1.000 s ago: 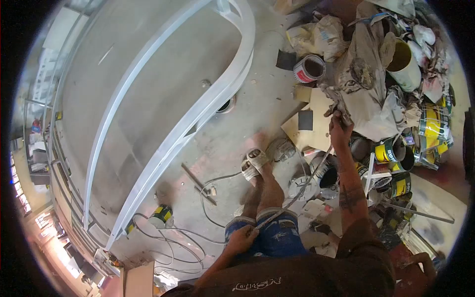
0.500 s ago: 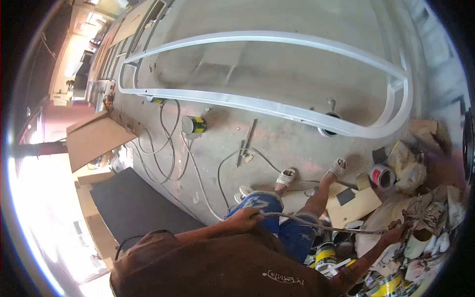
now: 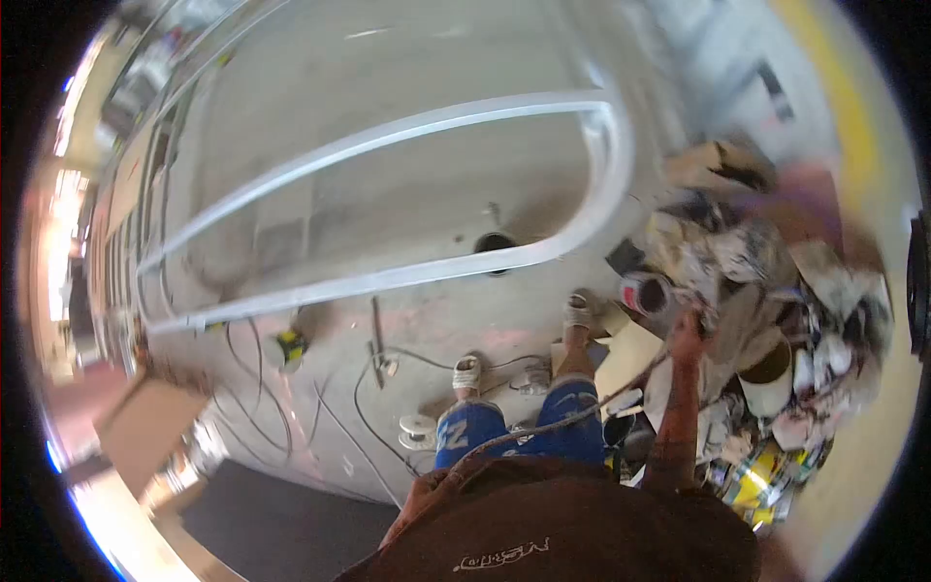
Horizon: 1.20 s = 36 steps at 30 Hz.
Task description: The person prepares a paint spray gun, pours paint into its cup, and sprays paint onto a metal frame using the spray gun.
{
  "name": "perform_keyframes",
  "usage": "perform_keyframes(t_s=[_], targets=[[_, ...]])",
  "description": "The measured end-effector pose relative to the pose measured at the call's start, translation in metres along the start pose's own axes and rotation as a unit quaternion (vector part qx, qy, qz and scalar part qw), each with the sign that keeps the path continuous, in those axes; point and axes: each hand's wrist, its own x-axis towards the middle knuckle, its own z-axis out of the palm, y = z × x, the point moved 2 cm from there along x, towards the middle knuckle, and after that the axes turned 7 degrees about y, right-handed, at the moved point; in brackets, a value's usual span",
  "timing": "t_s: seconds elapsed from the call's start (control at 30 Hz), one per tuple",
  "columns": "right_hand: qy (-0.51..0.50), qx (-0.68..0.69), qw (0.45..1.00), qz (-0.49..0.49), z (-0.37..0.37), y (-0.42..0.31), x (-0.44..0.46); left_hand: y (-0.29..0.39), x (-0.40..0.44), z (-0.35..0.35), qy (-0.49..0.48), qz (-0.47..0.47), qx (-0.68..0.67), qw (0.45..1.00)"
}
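- The hose (image 3: pixel 621 393) lies in the lower middle of the frame, crossing over the shorts (image 3: pixel 574 432) and rising to the right.
- The right hand (image 3: pixel 690 338), right of centre, looks closed around the hose's upper part; a crumpled rag (image 3: pixel 706 308) is at its fingers, and whether that is gripped too I cannot tell.
- The left hand (image 3: pixel 419 493), lower middle, is blurred and partly hidden by the shirt (image 3: pixel 543 524); I cannot tell how its fingers are set.
- The hose looks light and bendy, likely tough rather than fragile; any slipperiness cannot be judged. It would be best held in a loose fist near each end of the visible span.
- Its long axis slants from lower middle towards right of centre, curving gently upward. The end by the right hand points to the upper right; the tip is hidden.
- The tin (image 3: pixel 632 294) is near the right hand, and the bucket (image 3: pixel 766 386) sits farther right.
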Motion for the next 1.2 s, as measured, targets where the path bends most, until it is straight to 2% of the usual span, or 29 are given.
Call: perform_keyframes(t_s=[0.03,0.07,0.1,0.17,0.2,0.3,0.4,0.5,0.53,0.63,0.73,0.83,0.93,1.03,1.13,1.2], targets=[[-0.021,-0.188,0.980,-0.063,0.025,-0.005,-0.003,0.022,0.003,0.018,-0.023,0.003,0.019,1.000],[-0.022,-0.408,0.902,-0.139,0.061,-0.009,-0.011,0.047,0.005,0.041,-0.042,0.005,0.036,0.998],[-0.006,-0.566,0.799,-0.205,0.099,-0.013,-0.021,0.071,0.010,0.065,-0.057,0.009,0.048,0.997],[-0.055,-0.603,0.760,-0.236,0.126,-0.032,-0.008,0.114,0.027,0.120,-0.096,-0.016,0.067,0.993],[-0.118,-0.572,0.783,-0.216,0.152,-0.042,-0.003,0.128,0.035,0.144,-0.114,-0.031,0.077,0.990],[-0.202,-0.566,0.785,-0.149,0.142,-0.059,0.030,0.092,0.100,0.201,-0.198,-0.073,0.127,0.969],[-0.228,-0.541,0.800,-0.121,0.133,-0.046,0.062,0.113,0.106,0.224,-0.177,-0.063,0.164,0.968],[-0.235,-0.594,0.765,-0.078,0.124,-0.035,0.092,0.116,0.120,0.209,-0.146,-0.065,0.115,0.981],[-0.205,-0.599,0.772,-0.064,0.136,-0.037,0.096,0.116,0.123,0.202,-0.132,-0.067,0.083,0.985],[-0.193,-0.586,0.776,-0.134,0.141,-0.027,0.117,0.122,0.129,0.188,-0.127,-0.045,0.088,0.987],[-0.155,-0.654,0.735,-0.095,0.138,-0.030,0.140,0.129,0.122,0.198,-0.112,-0.060,0.031,0.991],[-0.179,-0.624,0.759,-0.052,0.120,-0.027,0.163,0.126,0.136,0.213,-0.051,-0.064,0.056,0.995],[-0.191,-0.703,0.685,-0.015,0.124,-0.043,0.174,0.122,0.155,0.231,-0.051,-0.085,0.042,0.994],[-0.210,-0.699,0.673,-0.117,0.125,-0.042,0.184,0.135,0.148,0.253,-0.054,-0.092,0.087,0.991],[-0.114,-0.615,0.772,-0.113,0.143,-0.042,0.200,0.137,0.154,0.262,-0.098,-0.076,0.187,0.975],[-0.103,-0.635,0.749,-0.159,0.132,-0.029,0.238,0.145,0.144,0.276,-0.088,-0.059,0.103,0.989]])
